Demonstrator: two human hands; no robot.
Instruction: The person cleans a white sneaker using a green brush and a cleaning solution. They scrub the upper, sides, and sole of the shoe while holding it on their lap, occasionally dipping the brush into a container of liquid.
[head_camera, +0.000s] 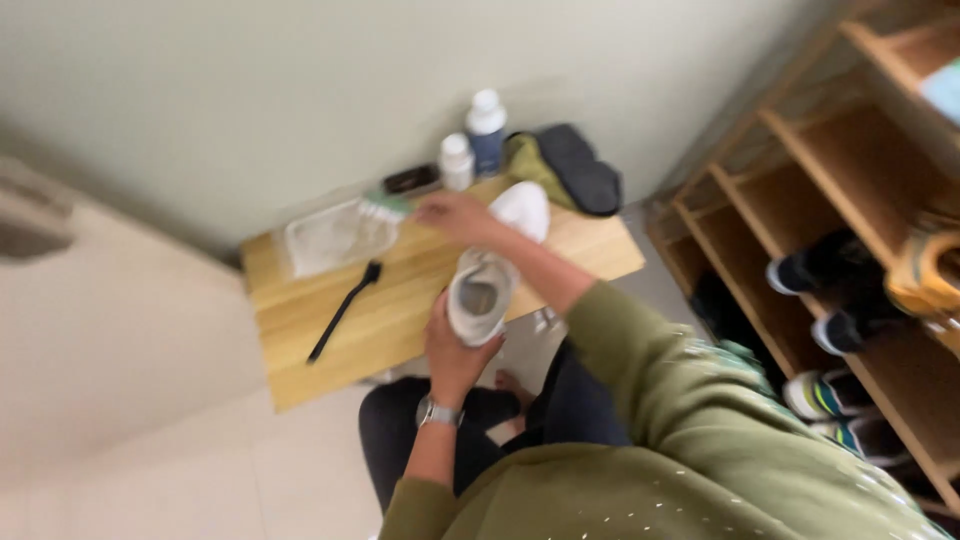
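A pale green wall backs a low wooden counter (400, 310) on a light tiled floor, with an open wooden shoe rack (850, 190) to the right holding several pairs. The view is motion-blurred. The left hand (452, 350) is wrapped around the heel end of a white shoe (480, 295), holding it upright over the counter's near edge with its opening facing the camera. The right hand (455, 215) is closed on a green-handled brush (385, 207), reaching over a shallow clear tray (335, 238) at the back of the counter; whether the bristles touch the tray cannot be told. A second white shoe (522, 208) lies behind the forearm, a long black brush (345, 310) lies loose on the wood, and two white-capped bottles (472, 145) stand by the wall beside a dark cloth (580, 168). Judgement: good practice here calls for a firm hold on the shoe — tilted away from the lap — and a brush wetted lightly, with excess shaken off over the tray.
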